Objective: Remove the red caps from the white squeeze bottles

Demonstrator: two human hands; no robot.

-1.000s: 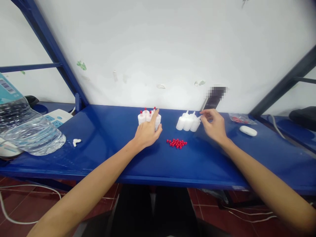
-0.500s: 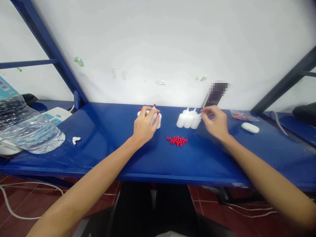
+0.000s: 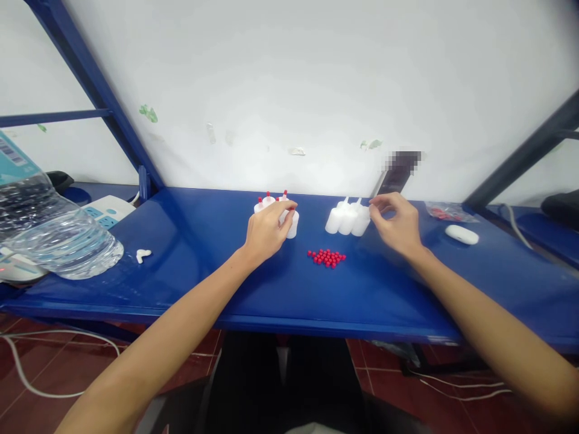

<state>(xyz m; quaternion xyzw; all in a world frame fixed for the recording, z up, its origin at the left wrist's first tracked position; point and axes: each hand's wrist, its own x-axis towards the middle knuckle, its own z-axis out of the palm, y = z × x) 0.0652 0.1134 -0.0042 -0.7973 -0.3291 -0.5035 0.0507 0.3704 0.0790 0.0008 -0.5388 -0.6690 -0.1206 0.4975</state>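
Observation:
My left hand [image 3: 266, 234] is closed in a pinch at the red cap [image 3: 292, 208] on the front right bottle of a capped group. Several white squeeze bottles [image 3: 293, 224] with red-capped tips stand together there, partly hidden behind my fingers. Over on the right, my right hand [image 3: 397, 222] pinches the nozzle of the nearest white squeeze bottle [image 3: 360, 225]. That bottle stands upright in a tight group with bare, pointed nozzles. Between the two groups, closer to the front edge, lies a loose pile of small red caps [image 3: 327, 258].
The blue table [image 3: 190, 259] backs onto a white wall. A big clear water bottle [image 3: 76, 241] and a power strip [image 3: 108, 212] are at left, near small white earbuds [image 3: 143, 255]. A white case [image 3: 462, 234] and a plastic bag with red pieces [image 3: 450, 212] lie at right.
My left fingers have drawn together and lowered slightly over the cap, uncovering more of the capped bottles behind. The right hand stays at its bottle. The view has shifted slightly.

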